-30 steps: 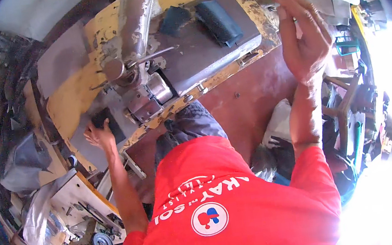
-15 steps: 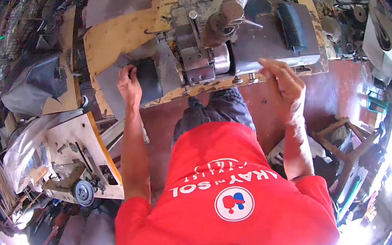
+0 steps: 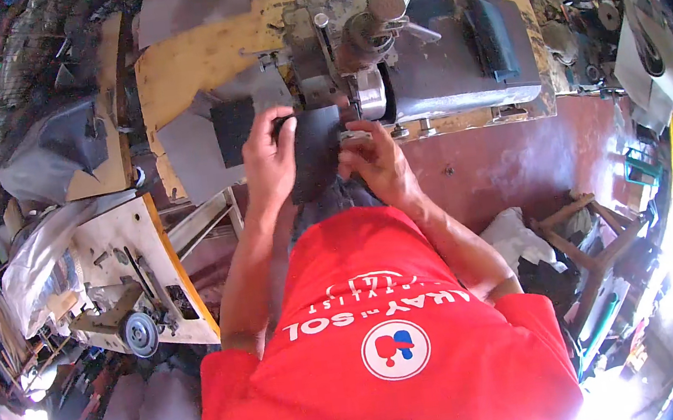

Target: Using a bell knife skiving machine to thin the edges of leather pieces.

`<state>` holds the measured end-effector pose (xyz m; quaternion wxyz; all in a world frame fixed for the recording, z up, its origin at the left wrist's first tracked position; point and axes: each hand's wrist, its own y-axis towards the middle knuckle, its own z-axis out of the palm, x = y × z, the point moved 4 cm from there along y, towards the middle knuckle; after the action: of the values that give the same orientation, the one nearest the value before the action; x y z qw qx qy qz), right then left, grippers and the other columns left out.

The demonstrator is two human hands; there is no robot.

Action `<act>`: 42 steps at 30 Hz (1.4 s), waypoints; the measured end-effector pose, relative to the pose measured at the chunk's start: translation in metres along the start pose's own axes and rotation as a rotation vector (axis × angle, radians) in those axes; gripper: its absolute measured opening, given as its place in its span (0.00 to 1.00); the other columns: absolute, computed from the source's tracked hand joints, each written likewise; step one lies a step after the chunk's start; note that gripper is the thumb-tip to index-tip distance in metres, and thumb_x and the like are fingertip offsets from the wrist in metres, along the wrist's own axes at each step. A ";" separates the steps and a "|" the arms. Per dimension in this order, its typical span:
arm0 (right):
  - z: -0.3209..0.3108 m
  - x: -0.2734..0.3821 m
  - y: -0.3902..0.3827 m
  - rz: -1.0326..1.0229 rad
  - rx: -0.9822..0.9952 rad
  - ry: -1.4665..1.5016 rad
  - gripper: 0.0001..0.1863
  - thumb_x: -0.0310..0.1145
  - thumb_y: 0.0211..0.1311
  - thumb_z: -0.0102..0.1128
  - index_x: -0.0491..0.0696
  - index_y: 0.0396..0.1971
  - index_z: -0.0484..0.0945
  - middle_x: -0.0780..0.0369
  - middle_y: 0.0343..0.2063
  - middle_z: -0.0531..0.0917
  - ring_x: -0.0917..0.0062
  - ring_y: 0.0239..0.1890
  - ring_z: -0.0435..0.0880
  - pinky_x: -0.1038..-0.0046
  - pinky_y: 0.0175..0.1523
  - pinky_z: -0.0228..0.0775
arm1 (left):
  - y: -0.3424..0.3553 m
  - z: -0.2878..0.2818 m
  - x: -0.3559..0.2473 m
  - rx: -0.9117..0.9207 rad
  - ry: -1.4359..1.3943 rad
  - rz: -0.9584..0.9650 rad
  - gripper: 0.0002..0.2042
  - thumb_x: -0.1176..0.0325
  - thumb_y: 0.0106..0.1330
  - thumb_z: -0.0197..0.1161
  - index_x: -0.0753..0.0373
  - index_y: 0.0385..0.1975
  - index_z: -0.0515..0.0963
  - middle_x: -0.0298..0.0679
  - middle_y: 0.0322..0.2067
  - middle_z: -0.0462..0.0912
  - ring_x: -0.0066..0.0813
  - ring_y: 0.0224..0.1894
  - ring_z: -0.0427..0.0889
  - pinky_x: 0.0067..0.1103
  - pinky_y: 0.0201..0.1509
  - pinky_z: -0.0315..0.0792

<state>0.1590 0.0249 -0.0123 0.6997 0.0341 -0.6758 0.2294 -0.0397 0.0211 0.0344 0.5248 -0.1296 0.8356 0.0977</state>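
dark flat piece, held upright

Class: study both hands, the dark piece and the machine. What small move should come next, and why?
Probably slide the dark piece a little further under the machine head. Both hands hold it: the left hand on its left edge, the right hand on its right, and its top edge sits just beside the machine's metal wheel.

Round white badge with red-and-blue emblem seen on red shirt, lower centre; curved white lettering printed just above. No packages, signs, screens seen.
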 end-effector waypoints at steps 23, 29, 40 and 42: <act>-0.064 0.232 0.048 -0.869 -0.403 -1.312 0.09 0.33 0.67 0.60 0.44 0.30 0.81 0.59 0.26 0.83 0.65 0.29 0.83 0.64 0.35 0.75 | 0.008 0.059 0.003 -0.127 0.488 0.649 0.14 0.68 0.56 0.72 0.52 0.42 0.83 0.36 0.39 0.76 0.37 0.41 0.75 0.34 0.45 0.66; -0.036 0.279 0.042 -0.977 -0.231 -1.543 0.11 0.27 0.56 0.66 0.44 0.19 0.74 0.59 0.18 0.72 0.63 0.22 0.75 0.63 0.30 0.69 | 0.003 0.055 0.009 -0.143 0.508 0.665 0.15 0.69 0.57 0.70 0.51 0.45 0.83 0.35 0.39 0.75 0.36 0.42 0.74 0.35 0.46 0.65; -0.040 0.279 0.042 -1.089 -0.200 -1.475 0.12 0.27 0.54 0.67 0.44 0.18 0.73 0.59 0.16 0.71 0.63 0.21 0.75 0.63 0.29 0.68 | -0.001 0.056 0.010 -0.154 0.524 0.764 0.19 0.66 0.55 0.72 0.52 0.49 0.82 0.35 0.42 0.75 0.37 0.43 0.74 0.34 0.47 0.65; -0.040 0.279 0.041 -1.081 -0.211 -1.476 0.12 0.27 0.54 0.67 0.44 0.18 0.73 0.59 0.16 0.71 0.63 0.21 0.75 0.63 0.29 0.68 | 0.000 0.059 0.008 -0.153 0.533 0.780 0.20 0.66 0.55 0.73 0.51 0.50 0.81 0.35 0.42 0.75 0.37 0.43 0.74 0.35 0.48 0.65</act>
<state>0.1755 0.1525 0.2413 0.1024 0.4189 -0.8604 -0.2716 0.0068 0.0379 0.0022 0.2052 0.1349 0.9178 0.3120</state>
